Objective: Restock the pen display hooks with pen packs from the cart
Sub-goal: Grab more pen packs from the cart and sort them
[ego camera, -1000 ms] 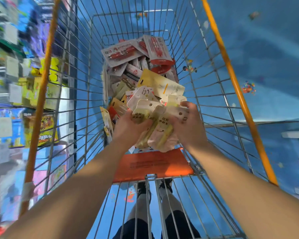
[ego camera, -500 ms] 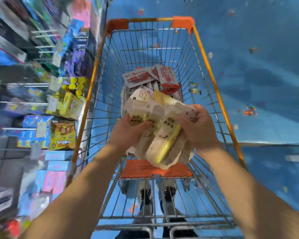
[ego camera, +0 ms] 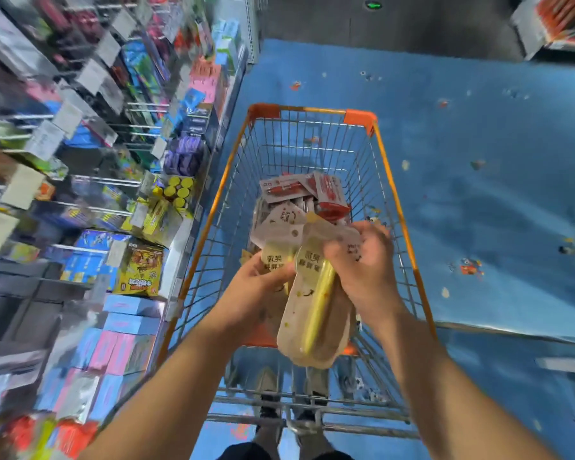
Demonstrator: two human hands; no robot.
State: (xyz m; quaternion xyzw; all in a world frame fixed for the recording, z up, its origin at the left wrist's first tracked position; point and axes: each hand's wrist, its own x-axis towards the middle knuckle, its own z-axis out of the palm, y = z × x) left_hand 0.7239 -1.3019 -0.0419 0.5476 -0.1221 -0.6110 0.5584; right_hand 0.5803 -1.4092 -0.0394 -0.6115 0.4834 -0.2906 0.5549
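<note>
Both my hands hold a bundle of white pen packs with yellow pens [ego camera: 314, 303] above the near end of the wire cart [ego camera: 395, 207]. My left hand [ego camera: 256, 290] grips the bundle's left side; my right hand [ego camera: 362, 260] closes over its upper right. More pen packs, white ones and red ones [ego camera: 312, 190], lie piled in the cart's basket. The display hooks [ego camera: 127, 127] with hanging goods and white price tags stand at the left, blurred.
Shelves with boxed goods [ego camera: 140, 270] run along the cart's left side. Blue patterned floor [ego camera: 478, 194] spreads to the right and ahead. An orange flap [ego camera: 263, 340] sits at the cart's near end. My feet show below the cart.
The bundle of packs has been lifted out of the cart pile toward me. My view has tilted up and back, bringing the whole cart and the left shelves into sight.
</note>
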